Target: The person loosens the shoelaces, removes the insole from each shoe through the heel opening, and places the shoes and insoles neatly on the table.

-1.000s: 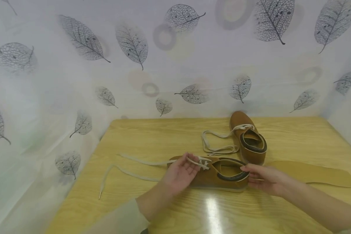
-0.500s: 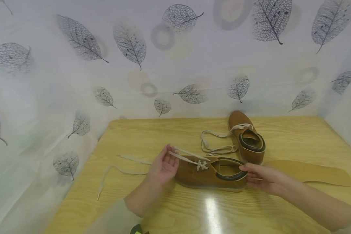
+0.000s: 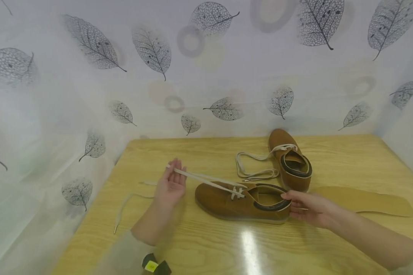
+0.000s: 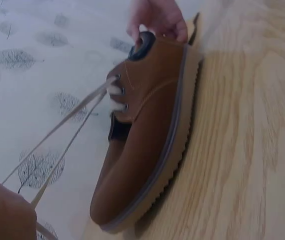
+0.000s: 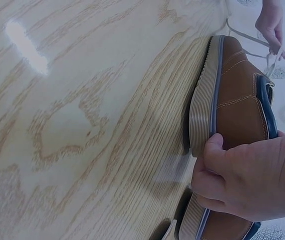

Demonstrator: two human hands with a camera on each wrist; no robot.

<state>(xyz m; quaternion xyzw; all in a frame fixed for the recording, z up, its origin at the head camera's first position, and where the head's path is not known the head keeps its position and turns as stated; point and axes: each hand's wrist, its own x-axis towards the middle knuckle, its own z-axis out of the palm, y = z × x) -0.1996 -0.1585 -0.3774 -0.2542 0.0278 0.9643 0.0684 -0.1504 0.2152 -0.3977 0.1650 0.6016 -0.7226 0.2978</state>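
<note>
A brown leather shoe (image 3: 223, 204) with a dark padded collar lies on the table, toe to the left. My left hand (image 3: 172, 187), past the toe in the head view, grips the two cream shoelaces (image 3: 206, 181), which run taut from the top eyelets. Their loose ends trail on the table behind that hand. My right hand (image 3: 311, 210) holds the heel of the same shoe, thumb at the collar's back edge. In the right wrist view the right hand (image 5: 242, 172) covers part of the heel. The left wrist view shows the shoe's lacing side (image 4: 142, 105).
Behind stands a second brown shoe (image 3: 283, 160), its lace looped to the left. A tan insole (image 3: 368, 201) lies right of the right hand. A leaf-printed sheet (image 3: 227, 68) hangs behind the wooden table (image 3: 199, 250). A dark thing with a yellow label (image 3: 152, 265) shows beneath the left sleeve.
My left hand has drawn away from the lacing to the left and slightly up, pulling the laces straight and uncovering the toe. The right hand stays on the heel.
</note>
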